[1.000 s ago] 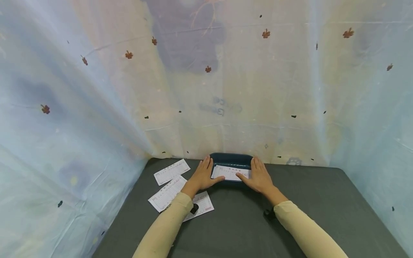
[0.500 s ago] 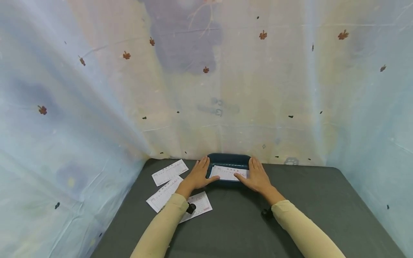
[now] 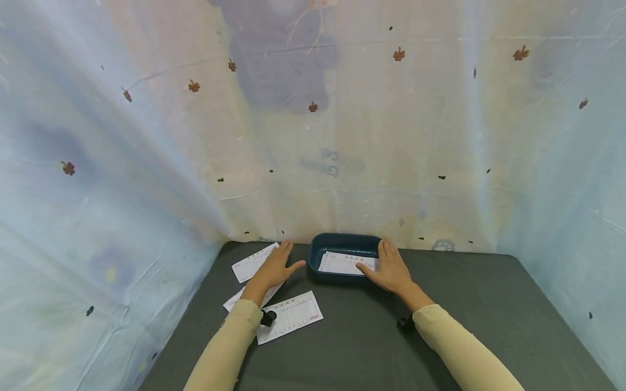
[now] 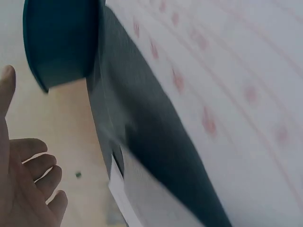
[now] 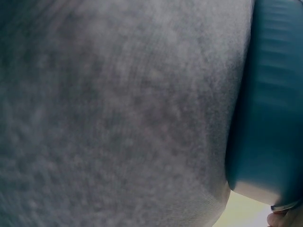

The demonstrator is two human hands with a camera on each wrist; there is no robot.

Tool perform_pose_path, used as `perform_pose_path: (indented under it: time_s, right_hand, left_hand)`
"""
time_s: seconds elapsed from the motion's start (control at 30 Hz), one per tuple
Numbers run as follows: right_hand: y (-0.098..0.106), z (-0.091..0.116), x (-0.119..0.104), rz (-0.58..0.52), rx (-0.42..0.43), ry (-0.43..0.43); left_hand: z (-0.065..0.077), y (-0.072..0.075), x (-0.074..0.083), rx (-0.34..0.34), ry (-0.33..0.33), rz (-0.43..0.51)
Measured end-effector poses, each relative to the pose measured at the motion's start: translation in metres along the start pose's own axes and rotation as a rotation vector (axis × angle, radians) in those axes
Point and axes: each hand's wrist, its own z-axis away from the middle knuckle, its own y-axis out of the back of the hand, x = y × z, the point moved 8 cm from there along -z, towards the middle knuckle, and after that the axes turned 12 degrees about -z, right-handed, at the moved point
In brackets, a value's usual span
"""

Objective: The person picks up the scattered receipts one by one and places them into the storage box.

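A dark teal plastic tray (image 3: 349, 239) stands near the table's back edge, with a white printed paper slip (image 3: 344, 263) lying in it. My right hand (image 3: 391, 270) rests against the tray's right end, fingers straight and thumb across the front rim. Left of the tray, apart from it, my left hand (image 3: 271, 269) hovers with fingers extended, holding nothing. Beneath and around it lie a rear printed slip (image 3: 250, 264), a partly covered middle slip (image 3: 273, 292) and a nearer slip (image 3: 293, 316). In the left wrist view, the left fingers (image 4: 40, 165) are loosely spread beside the tray.
A dark grey tabletop (image 3: 469, 304) extends to both sides and towards me. Pale patterned sheeting (image 3: 367, 136) hangs behind the table and along its sides. A small black wrist camera (image 3: 268, 318) sits at the left sleeve cuff.
My left hand has come off the tray's left end and moved left over the slips. The right hand stays at the tray's right end.
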Motion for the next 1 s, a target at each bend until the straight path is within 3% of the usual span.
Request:
perform_pose_path:
  time_s: [0.23,0.5,0.73,1.0]
  right_hand:
    - [0.000,0.001,0.000,-0.016,-0.003,-0.007]
    - [-0.001,0.001,0.000,-0.030,-0.020,-0.022]
    - [-0.003,0.001,0.002,-0.015,-0.024,-0.026]
    - [-0.003,0.001,0.002,-0.027,-0.022,-0.015]
  left_hand:
    - [0.018,0.008,-0.036,-0.016,0.091,0.029]
    - [0.037,0.011,-0.075,-0.021,0.180,-0.018]
    - [0.055,0.012,-0.104,-0.052,0.279,-0.012]
    - [0.074,0.014,-0.130,-0.053,0.349,0.011]
